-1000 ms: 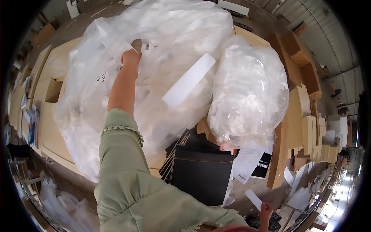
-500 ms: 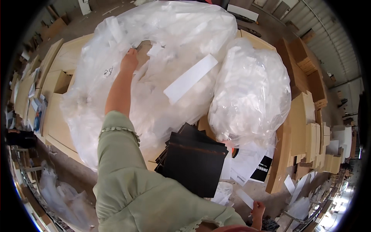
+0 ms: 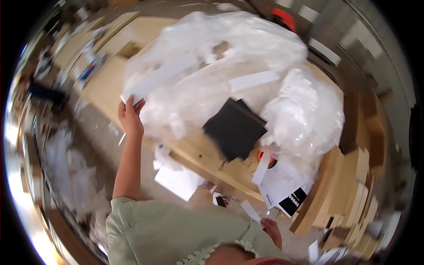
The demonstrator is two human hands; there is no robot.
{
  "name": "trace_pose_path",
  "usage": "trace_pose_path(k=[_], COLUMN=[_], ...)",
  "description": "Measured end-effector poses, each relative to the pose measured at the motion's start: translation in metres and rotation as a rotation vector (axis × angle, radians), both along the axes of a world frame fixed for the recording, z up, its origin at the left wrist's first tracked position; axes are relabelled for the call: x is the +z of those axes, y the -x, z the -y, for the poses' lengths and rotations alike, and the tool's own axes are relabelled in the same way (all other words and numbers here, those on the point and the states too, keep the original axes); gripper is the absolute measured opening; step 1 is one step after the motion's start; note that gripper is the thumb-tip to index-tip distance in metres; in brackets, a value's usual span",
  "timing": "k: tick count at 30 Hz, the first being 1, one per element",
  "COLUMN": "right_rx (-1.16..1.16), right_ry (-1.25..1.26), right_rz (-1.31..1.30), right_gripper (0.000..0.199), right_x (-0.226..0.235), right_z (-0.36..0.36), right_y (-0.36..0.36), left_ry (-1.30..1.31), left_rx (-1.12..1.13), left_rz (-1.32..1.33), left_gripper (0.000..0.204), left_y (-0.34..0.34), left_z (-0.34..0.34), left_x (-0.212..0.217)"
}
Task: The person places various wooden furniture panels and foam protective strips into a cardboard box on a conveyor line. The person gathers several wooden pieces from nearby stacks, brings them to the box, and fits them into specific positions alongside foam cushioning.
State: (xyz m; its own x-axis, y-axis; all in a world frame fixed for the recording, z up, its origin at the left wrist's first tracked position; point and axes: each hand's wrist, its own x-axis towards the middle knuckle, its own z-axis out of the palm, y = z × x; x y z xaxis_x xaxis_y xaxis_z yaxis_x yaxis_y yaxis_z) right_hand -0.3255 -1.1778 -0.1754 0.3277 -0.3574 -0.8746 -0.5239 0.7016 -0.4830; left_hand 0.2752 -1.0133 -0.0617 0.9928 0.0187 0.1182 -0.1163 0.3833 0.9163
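My left hand [image 3: 129, 115] is closed on the near end of a long flat white strip [image 3: 163, 76], foam or card. The strip slants up and right over a large clear plastic bag [image 3: 247, 42] full of white pieces. Low at the right, my right hand [image 3: 271, 230] pinches a shorter narrow white strip [image 3: 250, 210]. Another white strip [image 3: 254, 81] lies on the big bag. Between the bags and the near table edge rests a loose stack of black sheets [image 3: 236, 128]. Motion blurs parts of the view.
A smaller bag of white pieces [image 3: 307, 115] sits at the right of the wooden table [image 3: 194, 150]. An orange-centred tape roll [image 3: 265, 155] and printed papers [image 3: 278, 183] lie near its edge. Boards [image 3: 349, 185] stand at the right; white sheets [image 3: 179, 181] lie on the floor.
My left hand has come out of the big bag toward me and left, now holding a long white strip. My right hand keeps its short strip. The view has turned and moved back.
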Motion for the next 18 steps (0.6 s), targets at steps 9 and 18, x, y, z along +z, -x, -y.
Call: trace_pose_path(k=[9, 18], right_rx=[0.578, 1.108], right_ry=[-0.248, -0.107], right_rz=[0.335, 0.227], right_gripper=[0.021, 0.020], right_x=[-0.028, -0.049], right_z=[-0.015, -0.129], right_y=[-0.107, -0.216], left_ry=[0.053, -0.004], left_rx=[0.557, 0.920], left_rz=[-0.249, -0.211], left_gripper=[0.053, 0.059], left_y=[0.273, 0.399], left_z=[-0.334, -0.502], left_x=[0.010, 0.009])
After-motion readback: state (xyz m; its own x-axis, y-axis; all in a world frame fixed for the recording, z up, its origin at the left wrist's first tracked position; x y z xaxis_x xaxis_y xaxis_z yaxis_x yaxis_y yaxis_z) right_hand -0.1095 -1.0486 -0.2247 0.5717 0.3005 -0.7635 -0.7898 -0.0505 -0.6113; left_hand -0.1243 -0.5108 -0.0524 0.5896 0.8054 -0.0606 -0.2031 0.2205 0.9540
